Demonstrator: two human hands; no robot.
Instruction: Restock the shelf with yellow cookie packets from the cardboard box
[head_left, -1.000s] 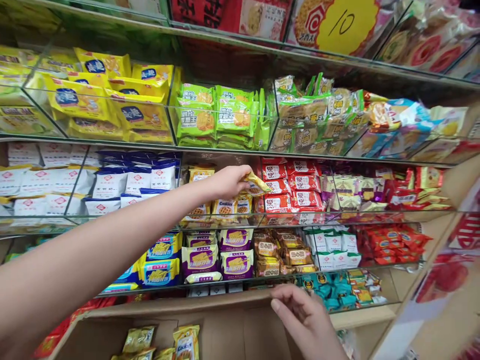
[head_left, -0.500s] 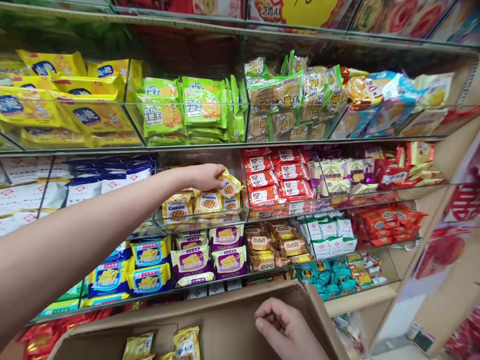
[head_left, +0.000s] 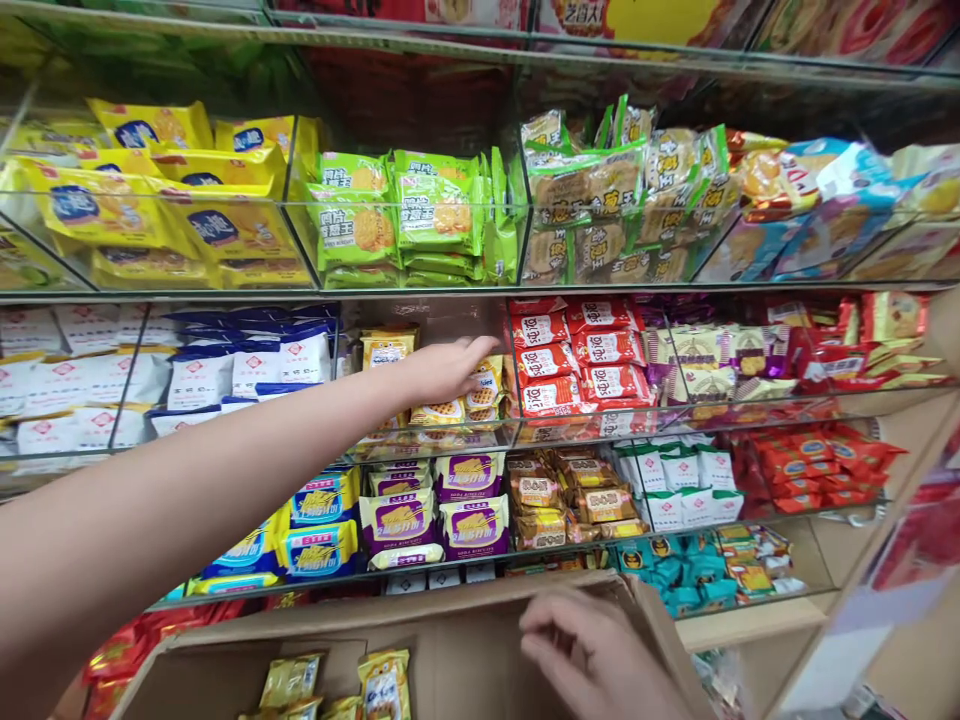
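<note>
My left hand [head_left: 454,370] reaches into the middle shelf compartment, over the yellow cookie packs [head_left: 484,385]. Its fingers are bent down at a pack, and whether they grip it cannot be made out. More cookie packs [head_left: 388,347] stand beside the wrist. Over the right part of an open cardboard box [head_left: 442,640] hangs my right hand [head_left: 577,640], fingers curled and slightly blurred, with nothing visible between them. Several small yellow packs [head_left: 385,685] lie in the box.
Glass dividers [head_left: 517,430] and shelf edges surround the compartment. Red packs [head_left: 607,348] are to its right, white packs [head_left: 196,380] to its left. Green packs [head_left: 439,205] fill the shelf above; purple biscuit packs [head_left: 472,525] sit below.
The view has shifted, so the shelves appear farther right. My left hand has moved lower onto the packs, and the pack that it held tilted up now rests among the others.
</note>
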